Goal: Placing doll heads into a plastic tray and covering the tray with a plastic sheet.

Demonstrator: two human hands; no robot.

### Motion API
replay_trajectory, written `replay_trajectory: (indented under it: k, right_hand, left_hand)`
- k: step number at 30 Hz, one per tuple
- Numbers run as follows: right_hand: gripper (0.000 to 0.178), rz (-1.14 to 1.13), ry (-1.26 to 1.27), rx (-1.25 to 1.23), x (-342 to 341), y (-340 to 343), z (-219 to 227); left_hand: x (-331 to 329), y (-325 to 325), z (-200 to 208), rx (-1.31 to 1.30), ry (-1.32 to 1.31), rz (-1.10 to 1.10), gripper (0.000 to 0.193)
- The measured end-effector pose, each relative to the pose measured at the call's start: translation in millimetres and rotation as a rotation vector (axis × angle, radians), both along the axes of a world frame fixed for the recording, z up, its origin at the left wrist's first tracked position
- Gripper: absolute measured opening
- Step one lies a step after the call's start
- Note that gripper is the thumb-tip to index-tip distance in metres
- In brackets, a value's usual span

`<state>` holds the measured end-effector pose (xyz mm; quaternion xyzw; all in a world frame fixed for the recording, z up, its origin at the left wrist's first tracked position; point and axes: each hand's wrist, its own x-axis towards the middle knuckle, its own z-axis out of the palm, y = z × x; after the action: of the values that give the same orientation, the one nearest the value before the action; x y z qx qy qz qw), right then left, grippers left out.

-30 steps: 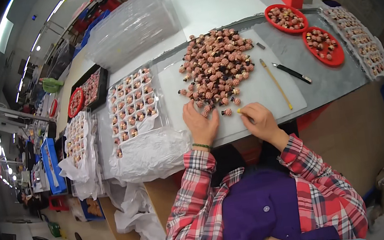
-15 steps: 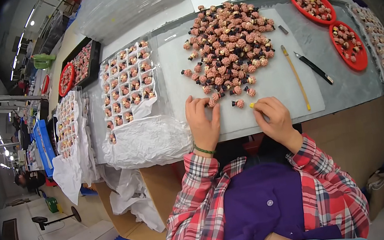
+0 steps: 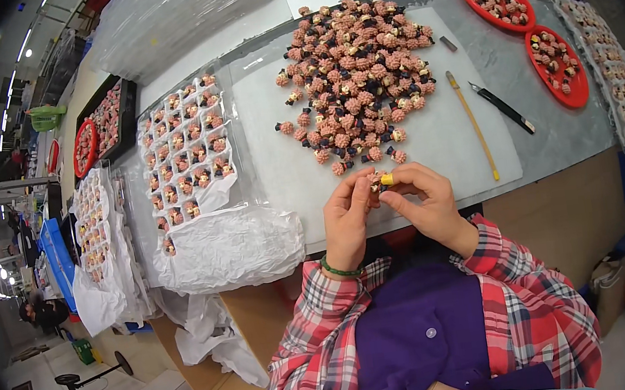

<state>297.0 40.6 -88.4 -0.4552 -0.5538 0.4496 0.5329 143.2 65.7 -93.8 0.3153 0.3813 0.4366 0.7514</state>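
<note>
A small figurine [image 3: 375,182] with pink knobbly hair is pinched in the closed fingers of my left hand [image 3: 347,218], just above the near edge of the work surface. My right hand [image 3: 431,207] pinches a small yellow piece [image 3: 387,180] between thumb and fingers; what it is made of I cannot tell. The yellow piece is right against the figurine, and fingertips hide part of both. Beyond my hands lies a big heap of similar figurines [image 3: 360,78], pink-haired with dark parts, on a white sheet [image 3: 280,191].
Left of the heap, a compartment tray [image 3: 190,144] lined with white tissue holds figurines, with crumpled paper [image 3: 228,245] in front. To the right lie a yellow stick [image 3: 473,126], a black pen-shaped tool [image 3: 502,108] and a small grey block [image 3: 448,44]. Two red bowls [image 3: 584,84] of figurines stand farther right.
My left hand has picked up a figurine from the near edge of the heap. Both hands have come together, bringing the yellow piece up to it. The view has shifted slightly.
</note>
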Motion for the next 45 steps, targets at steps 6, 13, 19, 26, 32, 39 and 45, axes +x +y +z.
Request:
replay_trajectory:
  k: [6,13,19,26,32,39,45]
  right_hand:
    - [0.026,-0.126,-0.062,0.092,-1,1,-1]
    - [0.026,-0.082,-0.3,0.312,5,11,9]
    - [0.023,-0.084,-0.721,0.437,-3,27,1]
    - [0.022,-0.019,-0.207,0.15,-5,15,5]
    - [0.026,-0.03,-0.349,0.405,7,13,5]
    - [0.033,0.008,-0.04,0.043,2,2,3]
    - [0.044,-0.084,0.116,0.079,-2,-2,-15]
  left_hand:
    - [2,-1,6,-0.025,-0.114,0.008,0.032]
    - [-10,3,19,0.067,0.044,0.17,0.032]
    - [-25,12,23,-0.029,0.072,0.132,0.024]
    - [-12,3,17,-0.12,0.107,-0.072,0.024]
    - [-1,3,16,-0.167,-0.057,-0.152,0.03]
    - [0,1,11,-0.026,0.032,-0.026,0.02]
    - [-2,1,15,0.001,0.013,-0.041,0.025]
